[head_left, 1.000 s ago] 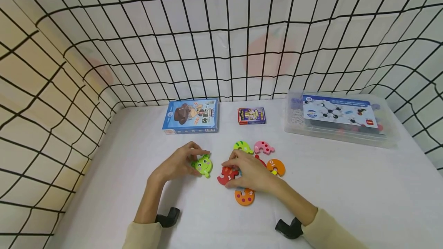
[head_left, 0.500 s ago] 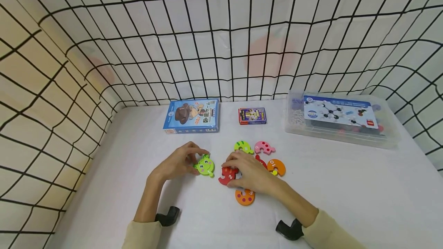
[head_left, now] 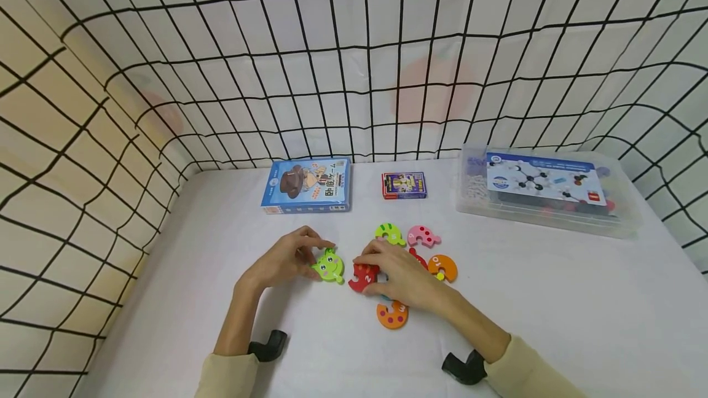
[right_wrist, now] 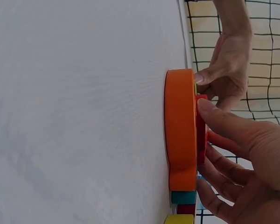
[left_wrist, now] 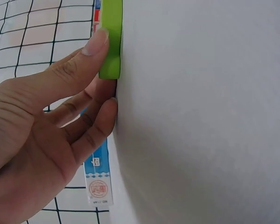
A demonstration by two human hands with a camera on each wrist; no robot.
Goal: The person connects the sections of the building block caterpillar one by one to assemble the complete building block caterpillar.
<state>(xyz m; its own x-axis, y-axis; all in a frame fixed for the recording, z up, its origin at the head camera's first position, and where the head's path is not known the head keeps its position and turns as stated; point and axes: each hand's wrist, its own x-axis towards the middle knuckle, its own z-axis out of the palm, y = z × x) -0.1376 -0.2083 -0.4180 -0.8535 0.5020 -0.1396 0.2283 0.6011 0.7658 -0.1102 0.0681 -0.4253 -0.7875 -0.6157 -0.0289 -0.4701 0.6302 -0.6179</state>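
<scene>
Green smiling piece (head_left: 330,267), one: well inside all edges of the desk (head_left: 337,361), pinched in my left grip (head_left: 284,257). Red piece (head_left: 362,277), marked "2", one: near it, pinched in my right grip (head_left: 402,276). Blue box (head_left: 307,184), one: far edge, lettered "ゲーム".

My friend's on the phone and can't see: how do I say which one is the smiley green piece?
On the white table, find the blue box with the brown hat picture. Below it in the head view, the left hand pinches a small light-green piece. Unlike the striped green piece to its right, it has a smiling face.
</scene>
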